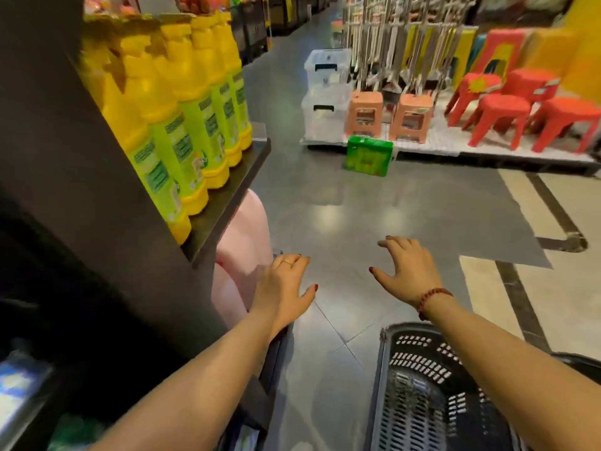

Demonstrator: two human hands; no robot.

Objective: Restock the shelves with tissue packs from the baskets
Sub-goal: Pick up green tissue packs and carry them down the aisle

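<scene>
A green tissue pack [369, 156] stands on the grey floor across the aisle, against the edge of a low display platform. Pink tissue packs [242, 242] sit stacked on the left, under the dark shelf. My left hand [283, 288] hovers next to the pink packs with relaxed fingers and holds nothing. My right hand [405, 268] is stretched out over the floor, fingers spread, empty. A black plastic basket [419, 395] stands on the floor below my right forearm; its visible inside looks empty.
A dark shelf [234, 187] on the left carries a row of yellow bottles [182, 125]. Across the aisle are clear storage boxes [325, 89], orange stools [387, 117], red plastic chairs [517, 115] and hanging mops. Open grey floor lies between.
</scene>
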